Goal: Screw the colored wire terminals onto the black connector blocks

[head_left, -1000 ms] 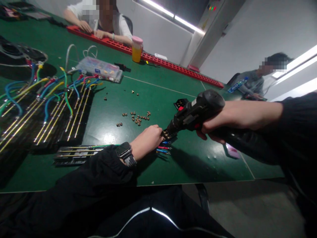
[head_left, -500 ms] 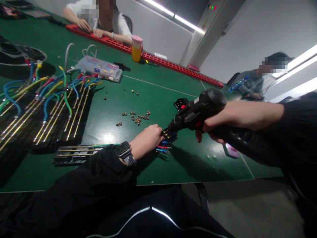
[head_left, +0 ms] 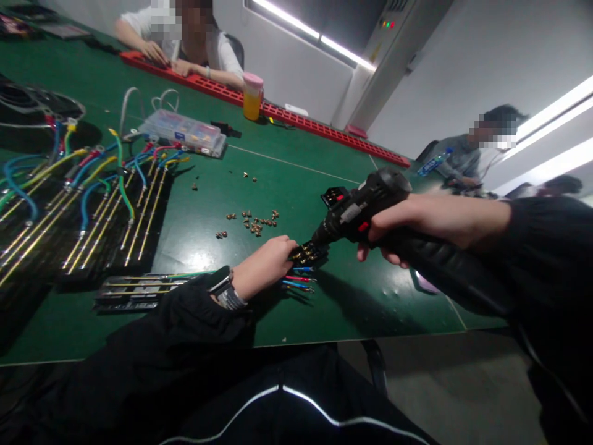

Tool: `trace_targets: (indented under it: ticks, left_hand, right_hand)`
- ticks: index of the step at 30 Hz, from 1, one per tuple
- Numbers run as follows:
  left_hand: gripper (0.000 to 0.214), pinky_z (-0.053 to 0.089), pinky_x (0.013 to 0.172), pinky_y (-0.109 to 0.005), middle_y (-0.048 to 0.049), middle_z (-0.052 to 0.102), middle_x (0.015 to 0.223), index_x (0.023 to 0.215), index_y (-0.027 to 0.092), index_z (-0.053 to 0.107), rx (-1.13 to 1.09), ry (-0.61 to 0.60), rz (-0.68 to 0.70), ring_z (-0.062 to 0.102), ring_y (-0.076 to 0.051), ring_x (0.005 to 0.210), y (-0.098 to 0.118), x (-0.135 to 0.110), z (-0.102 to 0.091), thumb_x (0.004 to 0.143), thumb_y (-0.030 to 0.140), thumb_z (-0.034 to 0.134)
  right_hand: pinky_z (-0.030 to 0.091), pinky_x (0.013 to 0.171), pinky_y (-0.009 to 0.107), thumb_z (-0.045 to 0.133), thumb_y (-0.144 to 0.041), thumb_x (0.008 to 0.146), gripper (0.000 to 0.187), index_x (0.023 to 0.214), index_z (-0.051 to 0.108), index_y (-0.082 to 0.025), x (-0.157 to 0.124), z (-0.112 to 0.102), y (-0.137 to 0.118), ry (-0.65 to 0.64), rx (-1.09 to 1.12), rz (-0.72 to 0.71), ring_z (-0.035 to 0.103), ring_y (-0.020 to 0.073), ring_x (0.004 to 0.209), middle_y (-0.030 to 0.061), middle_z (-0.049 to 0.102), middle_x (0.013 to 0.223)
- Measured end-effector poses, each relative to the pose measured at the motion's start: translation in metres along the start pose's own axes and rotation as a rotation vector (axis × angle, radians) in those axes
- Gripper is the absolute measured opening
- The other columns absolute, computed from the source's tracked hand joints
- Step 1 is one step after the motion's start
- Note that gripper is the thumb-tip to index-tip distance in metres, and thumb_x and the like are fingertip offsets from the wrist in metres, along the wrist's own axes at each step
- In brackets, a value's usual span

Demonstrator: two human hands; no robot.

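Observation:
My right hand (head_left: 407,225) grips a black cordless screwdriver (head_left: 359,210), its tip angled down onto a small black terminal block (head_left: 306,253) with brass screws. My left hand (head_left: 262,266), wearing a wristwatch, is closed on the left end of that block and holds it on the green table (head_left: 287,185). Short red, blue and green wires (head_left: 299,281) stick out below the block. A loose scatter of small brass screws (head_left: 254,222) lies just beyond my left hand.
Rows of black strips with brass rods and coloured cables (head_left: 83,204) fill the left of the table. A clear parts box (head_left: 183,131), a pink-lidded drink cup (head_left: 252,96) and a long red rail (head_left: 287,114) lie further back. Two other people sit at the far side.
The view has shifted slightly. The screwdriver stays on the block while my left hand keeps holding it; the tool and hands sit a little lower and further left in view.

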State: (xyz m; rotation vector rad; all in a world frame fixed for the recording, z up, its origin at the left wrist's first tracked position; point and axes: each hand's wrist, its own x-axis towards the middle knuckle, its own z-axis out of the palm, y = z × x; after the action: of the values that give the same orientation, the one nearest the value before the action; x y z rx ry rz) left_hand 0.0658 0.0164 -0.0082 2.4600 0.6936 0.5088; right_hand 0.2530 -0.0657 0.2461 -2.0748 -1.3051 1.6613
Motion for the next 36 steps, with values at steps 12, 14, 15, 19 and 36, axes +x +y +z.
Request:
trace_targets:
  ticks: [12,14,15,19,36]
  left_hand:
    - [0.02,0.047,0.072,-0.028,-0.0077,0.075,0.086,0.092,0.016,0.079,0.092,-0.107,0.0,0.068,-0.019,0.077,-0.015,-0.008,-0.052,0.092,0.02,0.059]
    - [0.023,0.049,0.076,-0.029,-0.0095,0.077,0.097,0.105,0.016,0.079,0.123,-0.055,-0.027,0.069,-0.021,0.085,-0.023,-0.007,-0.064,0.09,0.021,0.062]
    - [0.027,0.049,0.078,-0.03,-0.0108,0.076,0.102,0.111,0.015,0.078,0.16,-0.015,-0.051,0.07,-0.022,0.089,-0.027,-0.007,-0.068,0.089,0.021,0.062]
    - [0.027,0.05,0.082,-0.032,-0.0128,0.075,0.097,0.105,0.014,0.08,0.316,-0.007,-0.112,0.069,-0.023,0.088,-0.041,-0.004,-0.071,0.089,0.015,0.058]
    - [0.021,0.048,0.071,-0.028,-0.0066,0.077,0.09,0.096,0.021,0.079,0.249,-0.158,-0.201,0.069,-0.02,0.078,-0.041,-0.021,-0.084,0.088,0.032,0.063]
  right_hand:
    - [0.054,0.052,0.023,0.077,-0.032,0.08,0.033,0.107,0.079,-0.015,-0.042,0.015,0.085,0.196,0.368,-0.235,0.067,0.0149,0.061,0.0115,0.078,0.099]
    - [0.052,0.051,0.025,0.077,-0.034,0.076,0.034,0.106,0.079,-0.017,-0.045,0.026,0.106,0.254,0.487,-0.261,0.065,0.0147,0.06,0.0127,0.078,0.106]
    - [0.052,0.052,0.026,0.077,-0.035,0.075,0.035,0.106,0.078,-0.019,-0.046,0.033,0.118,0.285,0.536,-0.297,0.065,0.0153,0.058,0.013,0.078,0.107]
    - [0.044,0.047,0.029,0.072,-0.037,0.076,0.041,0.114,0.074,-0.021,-0.045,0.063,0.164,0.342,0.688,-0.442,0.061,0.0159,0.051,0.0147,0.077,0.104]
    - [0.044,0.049,0.03,0.071,-0.041,0.078,0.043,0.114,0.074,-0.019,-0.033,0.114,0.247,0.318,0.913,-0.432,0.058,0.0154,0.053,0.0153,0.075,0.106]
